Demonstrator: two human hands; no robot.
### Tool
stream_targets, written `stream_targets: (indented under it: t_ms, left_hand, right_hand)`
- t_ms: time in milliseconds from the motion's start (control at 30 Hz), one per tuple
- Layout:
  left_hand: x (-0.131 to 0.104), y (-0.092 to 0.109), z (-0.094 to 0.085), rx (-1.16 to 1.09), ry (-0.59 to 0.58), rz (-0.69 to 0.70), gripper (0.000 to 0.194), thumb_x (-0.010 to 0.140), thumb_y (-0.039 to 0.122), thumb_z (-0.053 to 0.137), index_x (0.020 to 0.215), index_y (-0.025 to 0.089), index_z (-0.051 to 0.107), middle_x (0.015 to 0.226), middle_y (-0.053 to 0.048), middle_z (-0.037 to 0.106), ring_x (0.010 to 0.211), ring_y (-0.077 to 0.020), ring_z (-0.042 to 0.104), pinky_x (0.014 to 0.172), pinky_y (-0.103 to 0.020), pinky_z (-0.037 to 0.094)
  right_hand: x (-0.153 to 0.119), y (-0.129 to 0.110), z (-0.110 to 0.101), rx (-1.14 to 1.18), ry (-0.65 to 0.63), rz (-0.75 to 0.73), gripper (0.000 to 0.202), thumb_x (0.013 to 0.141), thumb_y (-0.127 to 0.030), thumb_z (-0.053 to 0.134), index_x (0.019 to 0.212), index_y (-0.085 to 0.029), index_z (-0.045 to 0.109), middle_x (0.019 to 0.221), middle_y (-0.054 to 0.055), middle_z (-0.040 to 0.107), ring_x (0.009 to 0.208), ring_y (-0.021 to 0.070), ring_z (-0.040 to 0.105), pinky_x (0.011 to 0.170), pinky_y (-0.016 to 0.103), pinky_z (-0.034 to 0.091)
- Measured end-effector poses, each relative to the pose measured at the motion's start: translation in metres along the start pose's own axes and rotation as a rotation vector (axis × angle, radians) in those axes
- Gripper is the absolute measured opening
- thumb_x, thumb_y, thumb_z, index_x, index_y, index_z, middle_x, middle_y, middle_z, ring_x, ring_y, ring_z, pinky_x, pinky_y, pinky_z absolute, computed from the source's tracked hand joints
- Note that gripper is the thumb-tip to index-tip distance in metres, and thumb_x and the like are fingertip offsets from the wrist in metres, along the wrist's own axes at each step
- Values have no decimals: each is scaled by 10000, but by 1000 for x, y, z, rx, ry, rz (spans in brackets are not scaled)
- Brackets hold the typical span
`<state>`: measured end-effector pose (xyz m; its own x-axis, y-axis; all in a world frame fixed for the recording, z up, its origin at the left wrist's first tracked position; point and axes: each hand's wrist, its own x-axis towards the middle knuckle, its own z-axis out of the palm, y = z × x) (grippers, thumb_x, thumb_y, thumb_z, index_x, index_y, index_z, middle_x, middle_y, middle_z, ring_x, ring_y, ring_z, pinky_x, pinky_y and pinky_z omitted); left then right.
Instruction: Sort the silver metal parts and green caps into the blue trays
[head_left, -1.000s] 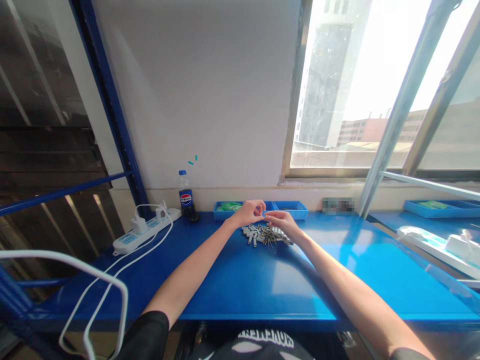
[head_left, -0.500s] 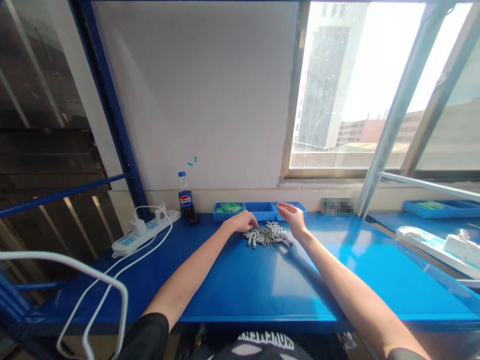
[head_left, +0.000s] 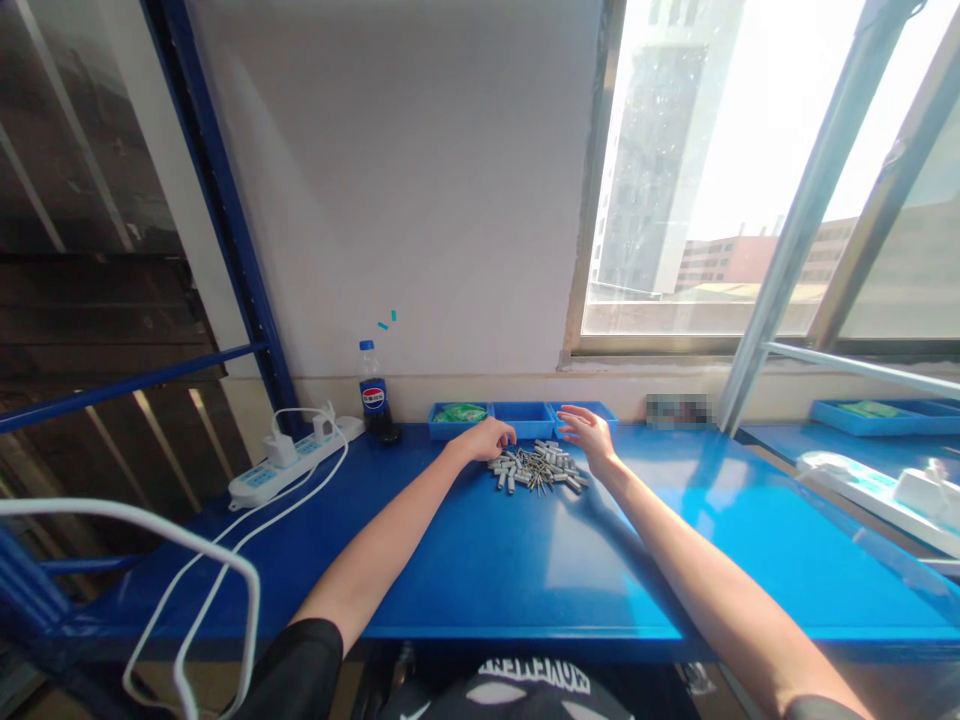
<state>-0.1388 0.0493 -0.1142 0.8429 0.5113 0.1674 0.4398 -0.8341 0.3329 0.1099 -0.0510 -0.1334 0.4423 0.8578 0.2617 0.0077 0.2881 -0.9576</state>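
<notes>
A pile of grey cylindrical sleeves (head_left: pixel 560 462) and thin metal screws (head_left: pixel 535 467) lies on the blue table. My left hand (head_left: pixel 487 440) is at the pile's back left edge, its fingers curled together; whatever they may pinch is too small to make out. Just right of the pile, my right hand (head_left: pixel 590 435) is raised in front of the right compartment of a blue divided tray (head_left: pixel 521 431). Its fingers are apart, with nothing visible between them. Green packets (head_left: pixel 460 412) lie in the tray's left compartment.
A cola bottle (head_left: pixel 373 395) stands left of the tray. Beyond it, a white power strip (head_left: pixel 289 463) with plugs trails white cables (head_left: pixel 225 550) over the table's left side. At the right are another power strip (head_left: pixel 862 490) and another blue tray (head_left: pixel 832 415).
The fingers of my right hand have spread apart by the tray's right compartment. My left hand stays at the pile's edge, barely moved. The camera view has shifted slightly.
</notes>
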Motion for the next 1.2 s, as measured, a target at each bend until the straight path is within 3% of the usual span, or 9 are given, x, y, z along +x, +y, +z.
stream_targets:
  t_ms: [300,533,767,1067,1200]
  left_hand:
    - [1,11,-8,-102,79,10,387,707,29,636,1064,131,747,922,-59,764,801,-154,709,720,-215,549]
    - [2,28,-14,-240,263,137,571,758,69,658,1305,199,554,1141,-62,691,699,-82,657,676,-194,531]
    - [0,42,-18,-267,238,187,526,790,114,691,1270,217,505,1145,-49,666,715,-83,676,680,-193,524]
    - [3,43,-18,-208,211,229,356,806,142,694,1147,173,597,1101,-55,692,755,-104,687,705,-205,522]
    - [2,38,-20,-40,155,115,303,808,163,691,1108,166,652,1096,-59,726,789,-123,702,715,-204,521]
  right_hand:
    - [-3,1,1,-44,-32,-3,450,703,-448,807,1057,-174,757,960,101,800,681,190,714,612,303,570]
    - [-17,-6,14,-124,-219,-34,408,712,-445,818,1028,-189,782,841,64,797,631,170,670,609,289,525]
    - [-25,-5,24,-163,-400,-57,459,737,-480,832,1074,-170,802,773,45,776,669,171,662,645,286,509]
    - [-23,2,27,-115,-423,28,392,728,-471,851,995,-185,831,901,59,804,706,160,674,651,269,519]
    - [-22,1,26,-96,-398,72,420,722,-469,860,1023,-177,824,957,81,812,709,156,676,620,257,510]
